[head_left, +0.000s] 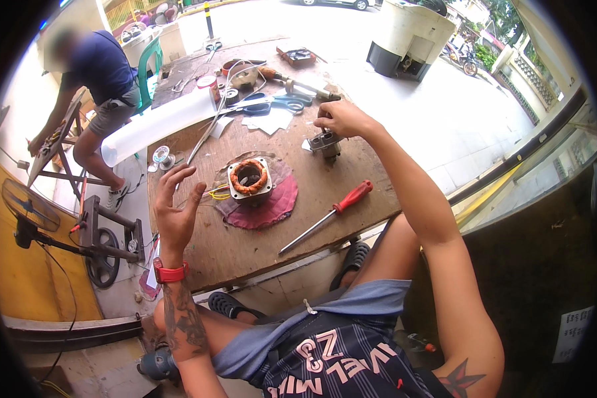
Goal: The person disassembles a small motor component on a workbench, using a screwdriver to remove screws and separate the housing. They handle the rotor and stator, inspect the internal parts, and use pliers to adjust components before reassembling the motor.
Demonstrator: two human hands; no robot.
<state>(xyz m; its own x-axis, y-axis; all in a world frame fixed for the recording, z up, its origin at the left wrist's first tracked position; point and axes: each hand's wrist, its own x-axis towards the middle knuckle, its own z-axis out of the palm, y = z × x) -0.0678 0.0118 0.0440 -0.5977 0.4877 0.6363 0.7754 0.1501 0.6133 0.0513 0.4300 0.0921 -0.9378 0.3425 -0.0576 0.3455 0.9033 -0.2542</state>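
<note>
An orange copper-wound motor stator (pixel 249 176) in a square housing sits on a pink cloth (pixel 275 211); yellow wires run from its left side. My left hand (pixel 179 205) is raised beside it to the left, fingers curved and apart, holding nothing. Farther back on the right, my right hand (pixel 341 119) has its fingers closed at the top of a grey metal part (pixel 326 146); the exact grip is partly hidden. A red-handled screwdriver (pixel 355 195) lies diagonally between that part and the table's front edge.
The wooden table (pixel 225 259) also holds scissors (pixel 259 103), a translucent plastic roll (pixel 159 123), a solder spool (pixel 162 156) and assorted tools. A co-worker (pixel 99 79) bends over a stand at left. A fan (pixel 30 205) stands left; a large white container (pixel 404 40) stands beyond.
</note>
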